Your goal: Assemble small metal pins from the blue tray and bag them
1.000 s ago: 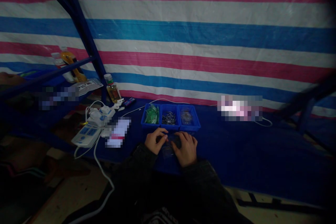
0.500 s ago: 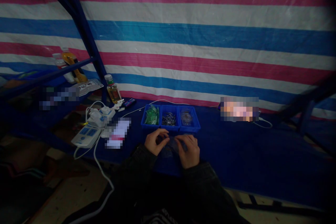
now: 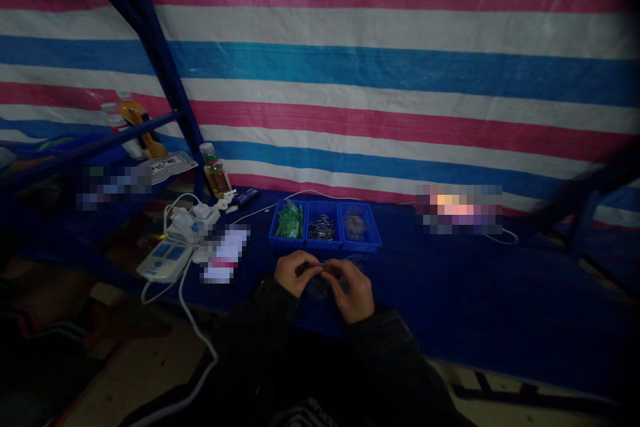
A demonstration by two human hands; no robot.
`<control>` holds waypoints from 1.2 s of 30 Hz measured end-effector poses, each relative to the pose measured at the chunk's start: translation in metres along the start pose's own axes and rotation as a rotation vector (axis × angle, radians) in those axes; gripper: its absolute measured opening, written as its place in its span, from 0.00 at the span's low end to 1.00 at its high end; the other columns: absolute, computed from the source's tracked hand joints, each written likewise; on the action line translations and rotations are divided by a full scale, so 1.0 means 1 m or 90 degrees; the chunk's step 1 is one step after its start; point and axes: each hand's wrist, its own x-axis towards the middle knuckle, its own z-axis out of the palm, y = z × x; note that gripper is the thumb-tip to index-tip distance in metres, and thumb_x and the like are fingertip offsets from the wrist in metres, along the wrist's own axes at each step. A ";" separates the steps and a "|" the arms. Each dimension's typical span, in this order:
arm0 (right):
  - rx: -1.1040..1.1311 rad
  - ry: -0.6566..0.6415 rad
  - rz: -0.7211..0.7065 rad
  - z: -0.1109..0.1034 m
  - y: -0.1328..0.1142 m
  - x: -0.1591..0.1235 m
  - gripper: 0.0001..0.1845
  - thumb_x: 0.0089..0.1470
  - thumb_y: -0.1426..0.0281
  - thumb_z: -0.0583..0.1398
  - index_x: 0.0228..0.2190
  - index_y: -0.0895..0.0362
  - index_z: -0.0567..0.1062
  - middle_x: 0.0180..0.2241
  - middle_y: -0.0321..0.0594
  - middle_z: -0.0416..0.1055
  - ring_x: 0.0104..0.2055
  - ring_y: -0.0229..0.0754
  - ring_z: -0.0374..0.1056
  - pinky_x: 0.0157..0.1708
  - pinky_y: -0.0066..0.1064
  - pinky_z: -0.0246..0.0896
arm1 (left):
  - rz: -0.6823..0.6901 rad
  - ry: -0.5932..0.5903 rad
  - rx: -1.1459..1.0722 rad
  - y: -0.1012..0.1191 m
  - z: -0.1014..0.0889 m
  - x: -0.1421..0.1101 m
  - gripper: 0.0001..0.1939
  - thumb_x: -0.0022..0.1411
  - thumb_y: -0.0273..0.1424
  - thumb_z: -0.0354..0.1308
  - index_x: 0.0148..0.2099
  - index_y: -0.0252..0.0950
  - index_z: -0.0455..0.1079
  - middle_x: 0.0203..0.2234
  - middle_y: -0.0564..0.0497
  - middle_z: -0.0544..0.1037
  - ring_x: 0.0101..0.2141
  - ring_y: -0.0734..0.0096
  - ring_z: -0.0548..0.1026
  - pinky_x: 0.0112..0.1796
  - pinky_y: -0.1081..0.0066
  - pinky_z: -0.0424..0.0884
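Note:
In the head view my left hand (image 3: 296, 272) and my right hand (image 3: 354, 290) meet fingertip to fingertip over the blue table. Both are closed in a pinch; the small thing between them is too dark to make out. Below the fingers lies some clear, filmy material (image 3: 319, 287), perhaps thin plastic. Just beyond my hands stands a row of blue bins: one holds green packets (image 3: 289, 219), the middle one small metal pins or screws (image 3: 322, 227), and the right one a clear, brownish heap (image 3: 355, 225).
On the left are a blurred-out phone (image 3: 226, 255), a white power strip (image 3: 167, 260) with plugs and cables, and a bottle (image 3: 217, 172). A lit, blurred device (image 3: 457, 209) lies at the back right. Blue metal posts (image 3: 170, 73) and a striped sheet (image 3: 380, 67) border the table (image 3: 475, 293).
My right hand has moved left, so its fingertips now meet those of my left hand, which has barely moved. The gap between them has closed.

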 end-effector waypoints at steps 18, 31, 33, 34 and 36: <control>0.024 -0.012 -0.011 -0.002 0.001 0.000 0.07 0.62 0.70 0.55 0.35 0.54 0.74 0.32 0.40 0.74 0.36 0.42 0.71 0.38 0.33 0.67 | 0.042 -0.029 0.009 -0.010 0.005 0.001 0.11 0.59 0.34 0.64 0.27 0.34 0.73 0.26 0.49 0.77 0.30 0.69 0.74 0.33 0.72 0.69; 0.024 0.001 -0.008 -0.004 0.003 0.000 0.08 0.61 0.71 0.56 0.30 0.55 0.73 0.29 0.37 0.72 0.32 0.40 0.70 0.35 0.31 0.65 | 0.058 -0.078 0.000 -0.002 0.003 0.001 0.07 0.62 0.31 0.60 0.35 0.33 0.76 0.30 0.47 0.80 0.33 0.68 0.77 0.37 0.71 0.69; 0.024 -0.001 -0.004 -0.003 0.004 0.000 0.08 0.61 0.71 0.56 0.31 0.54 0.73 0.29 0.38 0.73 0.33 0.41 0.70 0.35 0.32 0.65 | 0.064 -0.078 0.000 -0.002 0.003 0.000 0.08 0.63 0.31 0.58 0.35 0.33 0.76 0.31 0.47 0.80 0.35 0.67 0.77 0.38 0.71 0.70; 0.026 -0.004 -0.003 -0.002 0.004 -0.001 0.08 0.62 0.71 0.56 0.31 0.54 0.73 0.30 0.38 0.73 0.33 0.41 0.71 0.36 0.32 0.66 | 0.057 -0.076 -0.002 -0.002 0.003 0.000 0.07 0.64 0.31 0.58 0.35 0.33 0.75 0.31 0.47 0.80 0.35 0.68 0.77 0.38 0.71 0.70; 0.030 0.001 0.006 -0.001 0.005 -0.002 0.07 0.62 0.70 0.56 0.33 0.54 0.74 0.31 0.39 0.74 0.34 0.41 0.72 0.37 0.32 0.67 | 0.021 -0.064 -0.010 -0.001 0.004 -0.001 0.06 0.63 0.31 0.59 0.36 0.34 0.73 0.30 0.48 0.80 0.33 0.69 0.77 0.36 0.72 0.70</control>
